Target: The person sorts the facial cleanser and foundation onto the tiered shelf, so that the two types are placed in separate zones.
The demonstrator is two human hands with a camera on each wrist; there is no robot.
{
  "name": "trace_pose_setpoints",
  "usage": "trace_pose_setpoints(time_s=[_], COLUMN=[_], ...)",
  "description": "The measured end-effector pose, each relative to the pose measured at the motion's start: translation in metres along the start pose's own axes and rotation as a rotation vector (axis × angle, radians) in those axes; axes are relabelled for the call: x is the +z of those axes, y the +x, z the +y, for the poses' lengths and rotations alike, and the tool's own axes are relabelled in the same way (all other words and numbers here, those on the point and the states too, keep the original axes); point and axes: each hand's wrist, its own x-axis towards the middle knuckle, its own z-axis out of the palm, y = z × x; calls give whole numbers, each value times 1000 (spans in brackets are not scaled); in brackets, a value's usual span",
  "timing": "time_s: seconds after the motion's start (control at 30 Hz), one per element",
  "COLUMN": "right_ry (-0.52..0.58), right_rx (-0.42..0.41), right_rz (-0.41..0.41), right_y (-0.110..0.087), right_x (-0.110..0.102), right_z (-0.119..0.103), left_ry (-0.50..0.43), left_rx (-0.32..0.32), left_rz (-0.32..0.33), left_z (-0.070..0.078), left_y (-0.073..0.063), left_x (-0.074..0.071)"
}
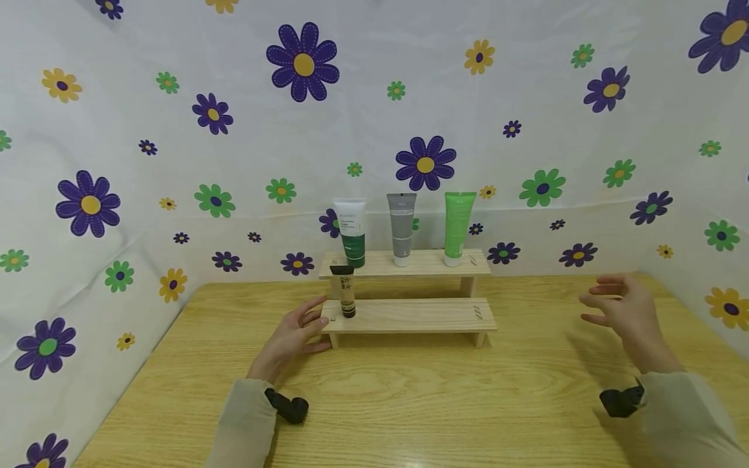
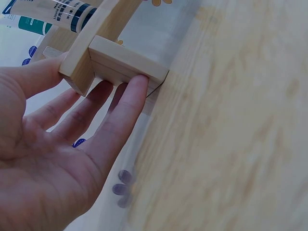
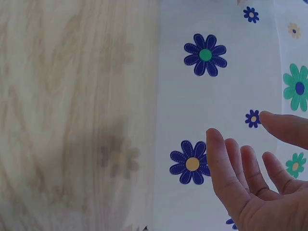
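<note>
My left hand point(image 1: 290, 333) holds the left end of a two-step wooden shelf point(image 1: 409, 316). In the left wrist view the thumb lies against the end of the board, with the fingers point(image 2: 139, 89) bent in at the leg under it. A small beige tube with black ends point(image 1: 346, 289) stands on the lower step, just beside that hand. On the upper step are a white and dark green tube point(image 1: 353, 234), a grey tube point(image 1: 402, 227) and a bright green tube point(image 1: 459, 227). Away to the right, my right hand point(image 1: 629, 316) hovers over the table, fingers loosely bent around nothing.
The shelf stands on a wood-grain table point(image 1: 398, 403) near its back edge. A white sheet printed with flowers point(image 1: 363, 117) hangs behind and along both sides. Each wrist carries a small black camera, such as the left wrist camera point(image 1: 288, 407).
</note>
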Motion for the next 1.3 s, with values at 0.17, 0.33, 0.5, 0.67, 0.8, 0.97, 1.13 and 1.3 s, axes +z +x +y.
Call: trace_pose_setpoints(time_s=[0.17,0.33,0.5,0.67,0.8,0.97,1.13,1.3], right_ry=[-61,-88,-112,-171,-191,-212,-271,-303], right_rx=[21,42,50,70,79,98,98,104], right_rz=[14,15,6,4,14,29,40,20], right_y=[-1,0,2,5,13,18,13,9], right_x=[-9,-20,-33,-44,-55,-66,-67,-73], right_z=[6,11,9,12,27,38,29,27], left_ry=[-2,-4,-3,-5,4,2,-7,-2], left_rx=[2,3,1,-5,-2,1,3,2], left_rz=[1,-2,5,6,2,1,5,11], left_z=[-1,-1,-2,-2,0,1,2,3], left_y=[-1,-2,-1,-1,-1,-1,0,-1], left_x=[-1,-1,0,0,0,0,1,2])
